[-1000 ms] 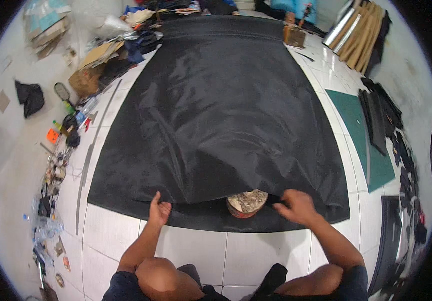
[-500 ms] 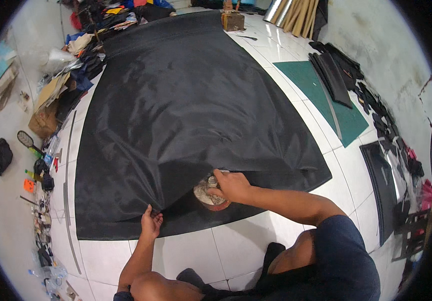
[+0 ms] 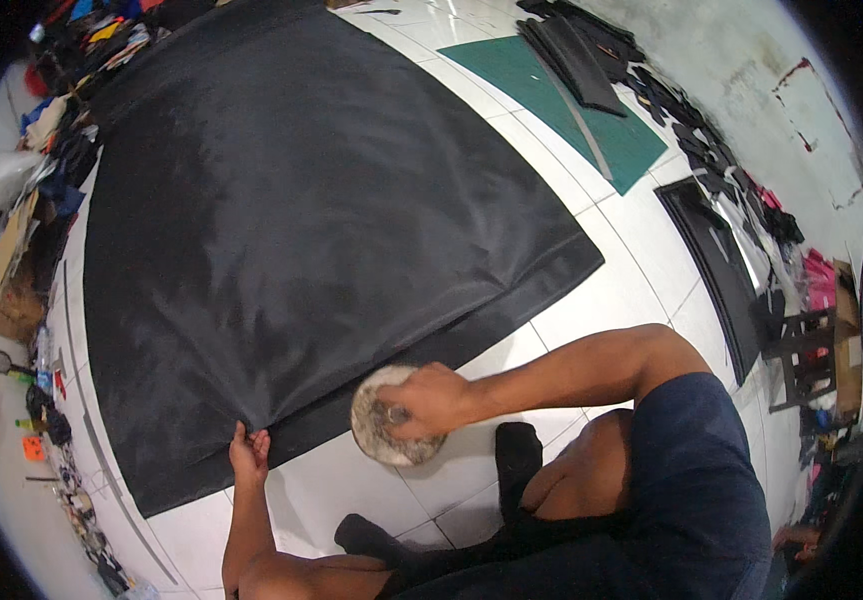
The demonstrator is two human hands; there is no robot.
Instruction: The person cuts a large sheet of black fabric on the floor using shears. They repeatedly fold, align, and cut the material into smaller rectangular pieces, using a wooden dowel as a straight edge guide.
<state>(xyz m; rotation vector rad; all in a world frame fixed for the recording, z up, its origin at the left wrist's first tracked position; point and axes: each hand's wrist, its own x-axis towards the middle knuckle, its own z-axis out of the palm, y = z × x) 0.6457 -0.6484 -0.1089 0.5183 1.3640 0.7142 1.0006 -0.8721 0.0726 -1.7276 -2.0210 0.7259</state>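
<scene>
A large sheet of black fabric [image 3: 301, 220] lies spread over the tiled floor, with a lower black layer showing along its near edge. My left hand [image 3: 249, 455] pinches the upper layer's near edge, where creases fan out from the fingers. My right hand [image 3: 433, 402] is closed on the short central knob of a round, stained whitish weight [image 3: 371, 425]. The weight is just beyond the fabric's near edge, in front of my feet, and overlaps the edge in view. Whether it touches the floor I cannot tell.
To the far right a green cutting mat [image 3: 571, 125] carries folded black pieces [image 3: 576, 75] and a long ruler-like strip. Black panels [image 3: 716, 285] and scraps line the right wall. Cloth piles, bottles and small items crowd the left wall, beside a long thin strip [image 3: 101, 430].
The round weight has come off the fabric towards me in my right hand. The lifted upper layer has come down flatter. My left hand still pinches its edge. The view has shifted.
</scene>
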